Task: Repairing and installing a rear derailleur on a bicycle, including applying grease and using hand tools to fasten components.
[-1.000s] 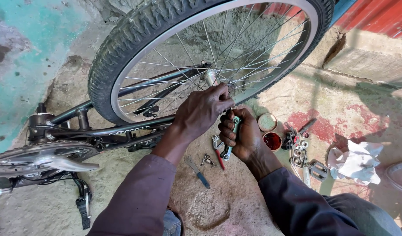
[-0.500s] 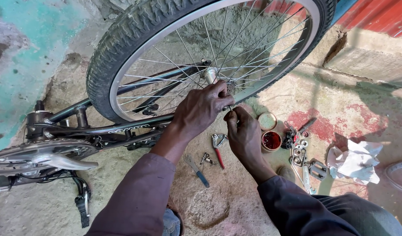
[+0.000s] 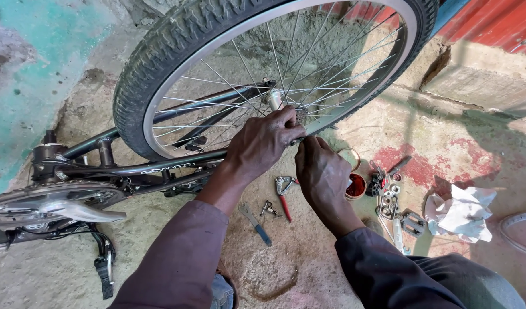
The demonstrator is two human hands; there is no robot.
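Note:
A bicycle lies upside down on rough concrete, its rear wheel (image 3: pixel 160 51) raised and the dark frame (image 3: pixel 160 169) running left to the crank (image 3: pixel 51 200). My left hand (image 3: pixel 263 143) is closed over the hub axle (image 3: pixel 274 98) where the frame end meets it. My right hand (image 3: pixel 323 174) sits just below and to the right, fingers curled up against the same axle end beneath the left fingers. What those fingertips pinch is hidden. No tool shows in either hand.
On the ground under my hands lie red-handled pliers (image 3: pixel 283 194), a blue-handled tool (image 3: pixel 256 224) and small bits (image 3: pixel 269 209). To the right are a tin of red grease (image 3: pixel 354 186), loose metal parts (image 3: pixel 389 191), a white rag (image 3: pixel 460 212) and another rim (image 3: pixel 520 229).
A second ago my right hand held a green-handled tool near the axle; that tool no longer shows, and the hand has turned knuckles-up against the axle end. My left hand stayed put.

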